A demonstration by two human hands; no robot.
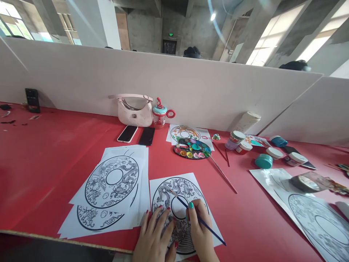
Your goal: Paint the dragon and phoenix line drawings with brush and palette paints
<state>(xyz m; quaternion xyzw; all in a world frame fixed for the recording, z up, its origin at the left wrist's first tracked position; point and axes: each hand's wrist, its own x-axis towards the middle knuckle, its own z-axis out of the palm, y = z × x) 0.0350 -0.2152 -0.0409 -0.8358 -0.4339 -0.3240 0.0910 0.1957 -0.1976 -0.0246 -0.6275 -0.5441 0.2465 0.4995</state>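
Note:
My right hand [200,225] grips a thin paintbrush [208,227] with a dark blue handle. The brush tip rests on or just over the dragon pattern in the upper part of a printed sheet [191,180]. This sheet bears a black-line ring of dragons around a blank circle. Spread over the sheet's lower left is my left hand [156,233], its fingers apart and nothing in it. Beyond the sheet lies a dark oval palette [187,154] with dabs of many colours. A second paintbrush [222,173] leans with its tip on the palette's right edge.
A stack of printed sheets [113,151] lies at left. Behind are two phones [127,134], a pink handbag [135,116] and a lidded cup [160,114]. Paint jars [236,140] stand at right, near a water container [308,182]. A white partition [191,94] closes off the red table [54,163].

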